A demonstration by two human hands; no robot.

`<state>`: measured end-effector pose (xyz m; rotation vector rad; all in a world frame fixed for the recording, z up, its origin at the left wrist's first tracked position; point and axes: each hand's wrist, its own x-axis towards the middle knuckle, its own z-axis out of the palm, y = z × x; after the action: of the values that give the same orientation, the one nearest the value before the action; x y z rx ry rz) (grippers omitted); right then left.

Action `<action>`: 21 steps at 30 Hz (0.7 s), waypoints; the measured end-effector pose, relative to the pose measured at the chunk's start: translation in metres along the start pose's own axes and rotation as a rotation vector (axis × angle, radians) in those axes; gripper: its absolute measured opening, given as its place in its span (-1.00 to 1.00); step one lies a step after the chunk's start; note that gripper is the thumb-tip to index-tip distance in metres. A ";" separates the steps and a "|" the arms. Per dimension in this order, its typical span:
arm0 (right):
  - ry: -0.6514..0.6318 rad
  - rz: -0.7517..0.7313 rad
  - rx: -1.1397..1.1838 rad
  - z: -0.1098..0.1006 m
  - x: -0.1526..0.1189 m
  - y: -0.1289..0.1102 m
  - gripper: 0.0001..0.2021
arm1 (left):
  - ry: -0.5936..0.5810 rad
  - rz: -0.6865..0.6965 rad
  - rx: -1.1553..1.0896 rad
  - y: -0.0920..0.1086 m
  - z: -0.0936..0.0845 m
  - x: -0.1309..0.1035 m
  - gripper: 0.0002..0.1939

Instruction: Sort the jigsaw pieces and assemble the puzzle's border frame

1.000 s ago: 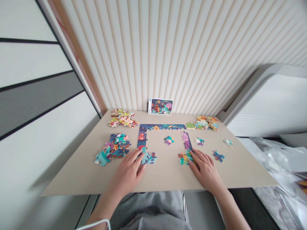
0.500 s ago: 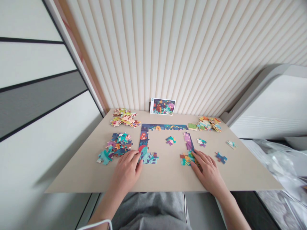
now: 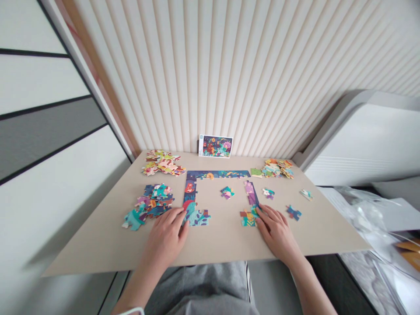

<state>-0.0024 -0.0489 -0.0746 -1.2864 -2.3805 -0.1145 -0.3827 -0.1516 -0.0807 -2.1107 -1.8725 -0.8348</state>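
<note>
A partly joined jigsaw border (image 3: pixel 218 174) lies on the table, with a top strip and a left side in one piece. My left hand (image 3: pixel 169 232) rests low over its lower left corner, fingers stretched out and fingertips touching the edge by the teal leaf pieces (image 3: pixel 200 217). Over the lower right corner lies my right hand (image 3: pixel 275 227), fingers extended and thumb apart, beside the yellow plant piece (image 3: pixel 249 218). The purple right-side strip (image 3: pixel 250 192) runs up from those fingertips; a small gap separates it from the top strip. Part of each corner is hidden under my fingers.
Loose puzzle pieces form piles at far left (image 3: pixel 163 164), near left (image 3: pixel 152 203) and far right (image 3: pixel 278 168). Single pieces include one inside the border (image 3: pixel 227 192) and a blue one (image 3: pixel 293 212). A picture card (image 3: pixel 215 146) leans against the ribbed wall.
The head view has shifted, so the table and puzzle appear farther left. Both hands stay at the same lower corners, with hardly any movement against the puzzle.
</note>
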 end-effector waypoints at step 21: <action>0.045 0.096 0.071 -0.008 -0.003 -0.009 -0.68 | -0.001 0.020 -0.003 -0.002 0.000 0.001 -0.73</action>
<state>-0.0059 -0.0585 -0.0676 -1.3473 -2.2603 -0.0298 -0.3844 -0.1506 -0.0805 -2.1285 -1.8490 -0.8327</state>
